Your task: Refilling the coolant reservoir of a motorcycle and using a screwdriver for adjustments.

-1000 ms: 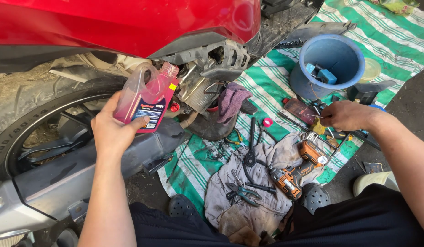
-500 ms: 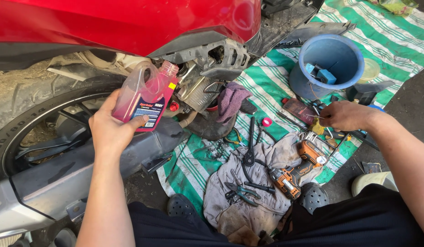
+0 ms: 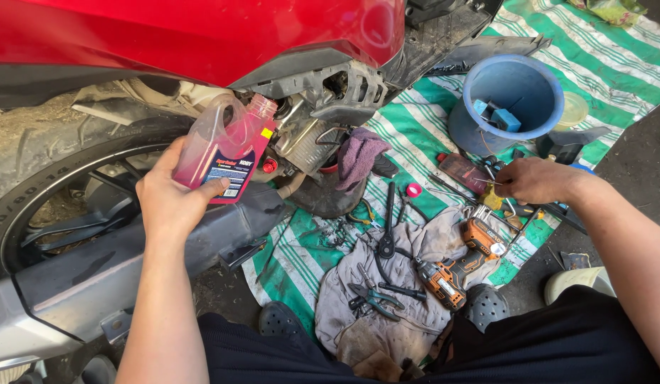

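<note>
Left hand: left hand (image 3: 175, 199) is wrapped around the lower body of a clear plastic bottle (image 3: 223, 148), thumb on the label side, fingers behind.
Bottle: holds pink-red liquid; has a moulded handle, a dark label and no cap on its neck; tipped with the neck pointing up and right toward the engine casing (image 3: 323, 107), close beside it.
Right hand: right hand (image 3: 535, 179) is pinched narrow among small tools on the mat; what the fingertips grip is too small to tell.
Scooter: red body panel (image 3: 202, 32) overhead, rear tyre (image 3: 52, 178) to the left, grey swingarm cover (image 3: 130, 249) below the bottle.
Mat: green-and-white striped mat (image 3: 614, 64) spread on the ground beside the scooter.
Bucket: blue bucket (image 3: 479, 128) stands on the mat, above the right hand, with small blue pieces inside.
Cloth: grey rag (image 3: 415, 249) lies on the mat between the two arms.
On the cloth: long black pliers (image 3: 388, 227), smaller pliers (image 3: 372, 297), and an orange-and-black power driver (image 3: 461, 259) at its right edge.
Purple rag: purple rag (image 3: 360, 153) hangs near the engine casing.
Small cap: pink cap (image 3: 414, 190) rests on the mat, near the long pliers.
</note>
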